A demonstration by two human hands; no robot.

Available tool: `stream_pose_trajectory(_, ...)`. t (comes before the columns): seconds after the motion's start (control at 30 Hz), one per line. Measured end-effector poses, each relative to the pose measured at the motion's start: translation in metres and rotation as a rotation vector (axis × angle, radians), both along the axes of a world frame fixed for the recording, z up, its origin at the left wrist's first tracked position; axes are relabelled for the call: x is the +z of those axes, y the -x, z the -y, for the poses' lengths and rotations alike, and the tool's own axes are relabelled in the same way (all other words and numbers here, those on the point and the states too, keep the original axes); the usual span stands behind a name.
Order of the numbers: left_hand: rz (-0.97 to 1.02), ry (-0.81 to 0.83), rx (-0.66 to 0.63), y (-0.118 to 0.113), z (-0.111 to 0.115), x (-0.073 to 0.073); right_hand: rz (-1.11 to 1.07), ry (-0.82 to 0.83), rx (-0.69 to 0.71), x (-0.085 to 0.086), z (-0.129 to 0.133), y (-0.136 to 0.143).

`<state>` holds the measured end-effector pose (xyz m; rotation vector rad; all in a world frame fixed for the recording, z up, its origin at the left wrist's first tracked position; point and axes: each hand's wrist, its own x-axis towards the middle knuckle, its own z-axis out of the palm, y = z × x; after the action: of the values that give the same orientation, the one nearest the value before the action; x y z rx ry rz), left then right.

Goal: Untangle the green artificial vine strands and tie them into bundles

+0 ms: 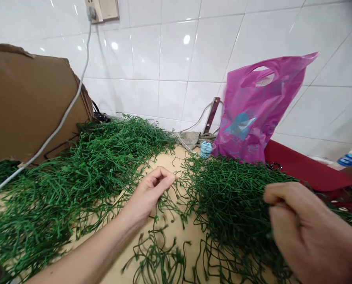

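Observation:
In the middle of the head view, my left hand (156,187) is closed with thumb and forefinger pinched together. Thin green stems, which look like plastic, lie around its fingertips; whether one is in the pinch is too small to make out. My right hand (308,228), slightly blurred, is closed at the right, over the edge of a dense dark-green pile of stems (235,193). Whatever its curled fingers hold is hidden. A brighter green heap of stems (105,154) spreads across the left side. Loose curly stems (161,256) lie nearest me, below my left hand.
A brown cardboard box (30,102) stands at the left, with a white cable (72,104) running down in front of it. Behind the dark pile are a pink plastic bag (249,110), a small blue-and-white bundle (205,149) and a red panel (306,165). White wall tiles (176,51) close off the back.

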<state>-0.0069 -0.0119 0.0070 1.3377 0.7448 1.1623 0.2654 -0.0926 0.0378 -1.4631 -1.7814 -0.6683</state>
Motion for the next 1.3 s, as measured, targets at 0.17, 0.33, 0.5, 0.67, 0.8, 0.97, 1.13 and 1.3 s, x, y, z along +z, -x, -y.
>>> stream_pose_trajectory(0.17,-0.093,0.061,-0.033,-0.005,-0.003,-0.007,0.228,-0.06,0.025,-0.02,-0.009,0.023)
stream_pose_trajectory(0.33,-0.122,0.077,-0.072,-0.004,0.001,-0.007,0.045,0.043,0.269,-0.031,0.001,0.048)
stream_pose_trajectory(0.5,-0.173,0.037,-0.186,-0.01,0.01,-0.006,-0.394,0.459,0.364,-0.036,0.008,0.073)
stream_pose_trajectory(0.67,-0.314,-0.116,-0.223,-0.015,0.016,-0.004,-0.647,0.569,0.407,-0.039,0.006,0.078)
stream_pose_trajectory(0.8,-0.487,-0.241,-0.211,-0.014,0.018,-0.003,-0.537,0.487,0.418,-0.042,0.004,0.076)
stream_pose_trajectory(0.97,-0.583,-0.375,-0.265,-0.013,0.02,-0.001,-0.465,0.454,0.382,-0.042,0.005,0.078)
stream_pose_trajectory(1.13,-0.576,-0.385,-0.293,-0.02,0.024,0.003,-0.287,0.395,0.37,-0.038,0.007,0.084)
stream_pose_trajectory(1.3,-0.479,-0.309,-0.325,-0.012,0.021,0.013,0.076,0.169,0.352,-0.019,0.004,0.049)
